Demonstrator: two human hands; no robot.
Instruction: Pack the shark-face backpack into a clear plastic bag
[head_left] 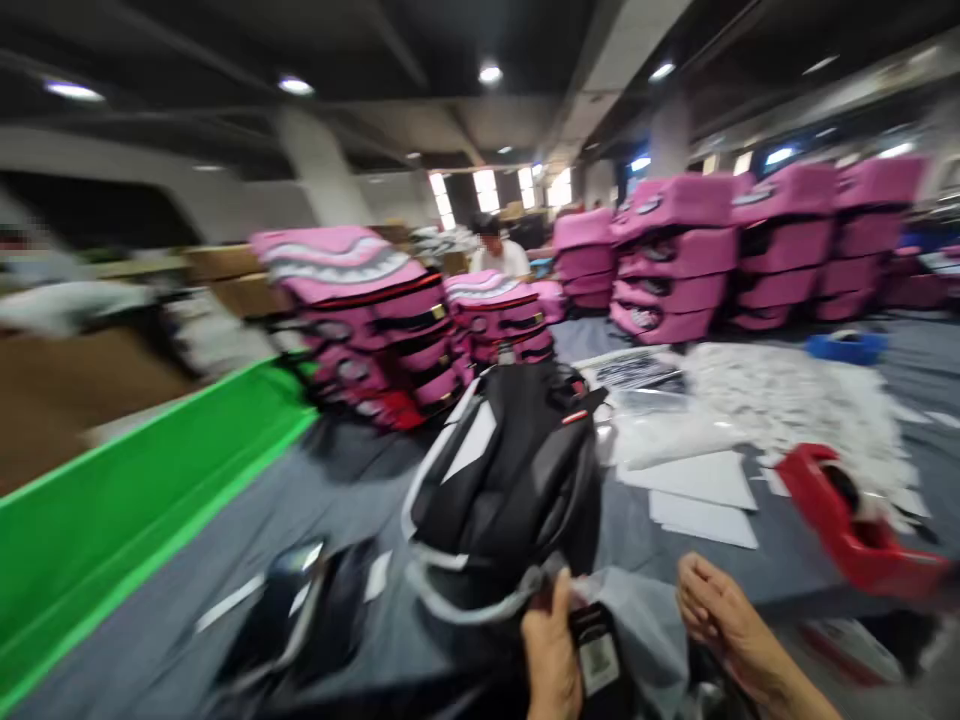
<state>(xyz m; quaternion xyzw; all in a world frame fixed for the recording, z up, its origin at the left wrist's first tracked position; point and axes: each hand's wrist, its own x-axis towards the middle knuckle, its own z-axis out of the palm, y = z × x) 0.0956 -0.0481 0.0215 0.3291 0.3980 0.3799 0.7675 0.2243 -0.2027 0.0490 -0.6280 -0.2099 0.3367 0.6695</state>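
Note:
A black backpack point(517, 470) lies on the grey-covered table in front of me, with a pale translucent plastic bag point(637, 620) around its edge and bunched at its near end. My left hand point(551, 640) is closed on the bag's edge, thumb up, at the near end of the backpack. To its right, my right hand point(720, 615) is closed with curled fingers at the other side of the loose plastic. Between the hands hangs a dark piece with a white label point(598, 662). Motion blur softens the finer details.
Pink bags point(367, 320) stand stacked behind the backpack, with more pink stacks point(675, 260) at back right. A red tape dispenser point(855, 520), white papers point(701, 485) and a blue tape dispenser point(847, 347) lie right. Left are a green barrier point(150, 510) and dark pouches point(300, 600). A person point(499, 255) sits behind.

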